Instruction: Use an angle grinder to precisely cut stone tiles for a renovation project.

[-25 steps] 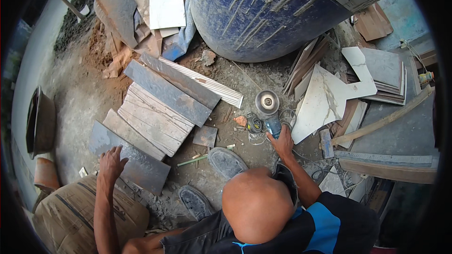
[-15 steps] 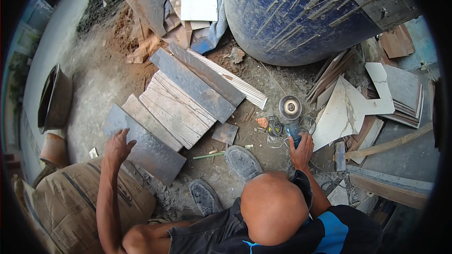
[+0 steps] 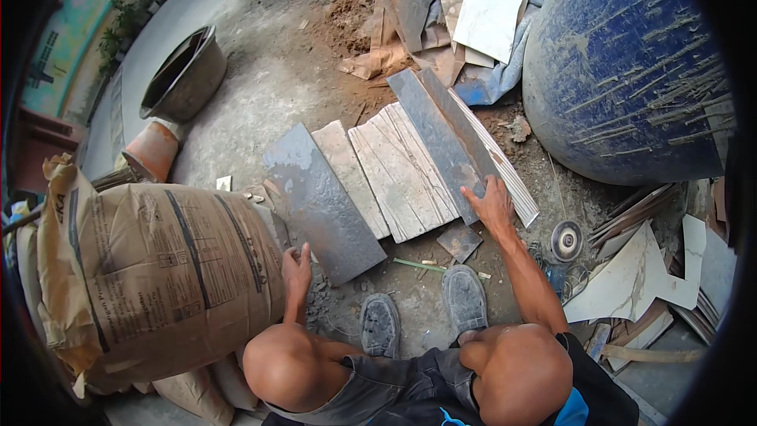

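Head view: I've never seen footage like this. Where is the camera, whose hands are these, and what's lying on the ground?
The picture comes from a wide fisheye camera worn on a person's head, looking down, so straight edges bend near the rim. No machine here: two bare hands. The left hand rests at the near end of a dark grey tile. The right hand lies flat on the near end of a long dark tile; neither hand grips anything. Between them lie pale ribbed tiles on the dusty ground. The person's shoes show below. Around: a paper sack at left, a blue barrel at right, a metal bowl and a round cutting disc.
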A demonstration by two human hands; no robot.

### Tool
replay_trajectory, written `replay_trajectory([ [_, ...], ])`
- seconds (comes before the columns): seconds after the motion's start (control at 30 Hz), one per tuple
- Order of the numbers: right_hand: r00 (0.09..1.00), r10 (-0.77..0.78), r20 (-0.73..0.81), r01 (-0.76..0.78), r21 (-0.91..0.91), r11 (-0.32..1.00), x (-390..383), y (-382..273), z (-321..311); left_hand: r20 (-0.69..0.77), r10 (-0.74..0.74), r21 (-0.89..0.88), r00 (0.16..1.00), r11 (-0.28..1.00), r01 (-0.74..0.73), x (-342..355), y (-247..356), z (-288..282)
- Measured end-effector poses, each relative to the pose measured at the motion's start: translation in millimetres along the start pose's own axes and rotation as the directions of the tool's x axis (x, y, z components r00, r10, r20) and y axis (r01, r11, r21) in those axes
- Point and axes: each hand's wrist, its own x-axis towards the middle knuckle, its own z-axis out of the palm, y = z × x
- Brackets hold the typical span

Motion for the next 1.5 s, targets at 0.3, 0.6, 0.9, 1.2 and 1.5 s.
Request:
replay_trajectory([
  [0.3, 0.955, -0.165, 0.247, 0.014, 0.517, 0.856, 22.9, 2.8, -22.6, 0.322, -0.519, -0.437, 0.792, 0.661, 0.61, -27.9, -7.4, 50.7],
  [0.6, 0.991, -0.114, 0.07, 0.005, 0.833, 0.553, -23.1, 31.0, -6.8, 0.029, -0.453, -0.46, 0.891, 0.785, 0.415, -33.9, 29.1, 33.8],
  [0.9, 1.0, -0.015, 0.027, -0.015, 0.838, 0.545, -84.5, 72.0, -36.3, -0.003, -0.144, -0.563, 0.99, 0.818, 0.117, -63.3, 32.5, 42.8],
  [1.2, 0.998, 0.026, 0.057, -0.062, 0.843, 0.535, -100.6, 78.4, -39.1, 0.2, -0.058, -0.624, 0.978, 0.762, 0.172, -69.1, 83.4, 92.4],
  [1.5, 0.996, -0.056, 0.072, -0.022, 0.79, 0.613, -106.6, 59.2, -33.5, 0.296, -0.065, -0.447, 0.953, 0.872, 0.198, -83.9, 110.0, 113.4],
])
